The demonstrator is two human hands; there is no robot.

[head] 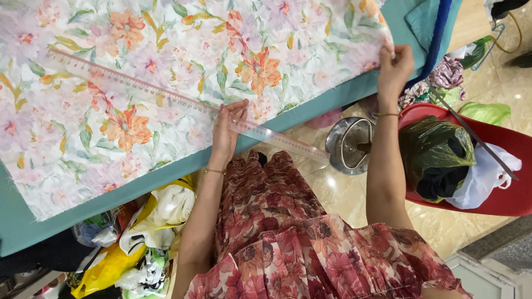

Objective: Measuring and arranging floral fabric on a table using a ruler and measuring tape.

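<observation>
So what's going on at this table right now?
A person stands at a teal table with floral fabric spread over it. The left hand presses a long clear ruler flat across the fabric near the table's edge, while the right hand pinches the fabric's corner. A red chair with bags stands alongside.

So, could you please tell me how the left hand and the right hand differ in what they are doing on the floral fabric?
The left hand lies flat, fingers extended, pressing the clear ruler onto the floral fabric near the table edge; the right hand pinches the fabric's corner, touching no ruler. The left hand is mid-table; the right is at the fabric's far end. Both wear thin bracelets.
</observation>
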